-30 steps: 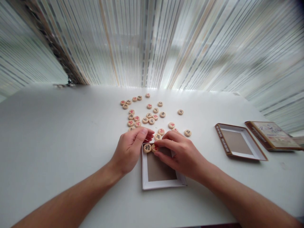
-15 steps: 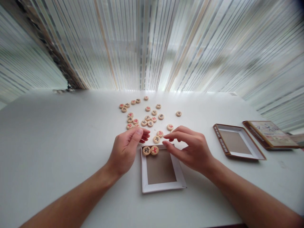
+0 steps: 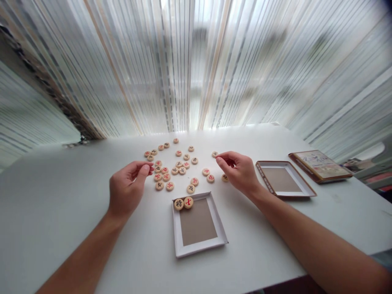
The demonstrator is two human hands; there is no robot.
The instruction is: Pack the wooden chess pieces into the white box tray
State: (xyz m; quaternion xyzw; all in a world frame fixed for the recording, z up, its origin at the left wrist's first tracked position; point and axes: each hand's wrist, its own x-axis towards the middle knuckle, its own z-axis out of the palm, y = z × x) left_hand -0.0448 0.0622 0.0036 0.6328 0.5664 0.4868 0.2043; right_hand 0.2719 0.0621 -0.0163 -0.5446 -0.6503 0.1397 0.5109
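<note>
Several round wooden chess pieces [image 3: 171, 169] with red or black characters lie scattered on the white table [image 3: 61, 196]. My left hand [image 3: 128, 188] hovers at the left of the scatter, fingers loosely curled and apart, holding nothing. My right hand [image 3: 240, 171] reaches to the right side, thumb and forefinger pinched at a black-marked piece [image 3: 215, 154] on the table. In front of me lies a shallow white tray [image 3: 177, 232] with a brown floor. Two pieces, one black-marked [image 3: 179, 203] and one red-marked [image 3: 188, 201], sit in its far left corner.
A second shallow tray [image 3: 269, 181] with brown outer walls lies to the right, and a printed box lid [image 3: 318, 163] beyond it. Striped sheer curtains [image 3: 196, 65] hang behind the table. The table's near edge runs along the bottom right.
Both hands left the tray's far corner and spread apart: the left drew back to the left, the right went up and right to a piece. The camera tilted, shifting the scene down and left.
</note>
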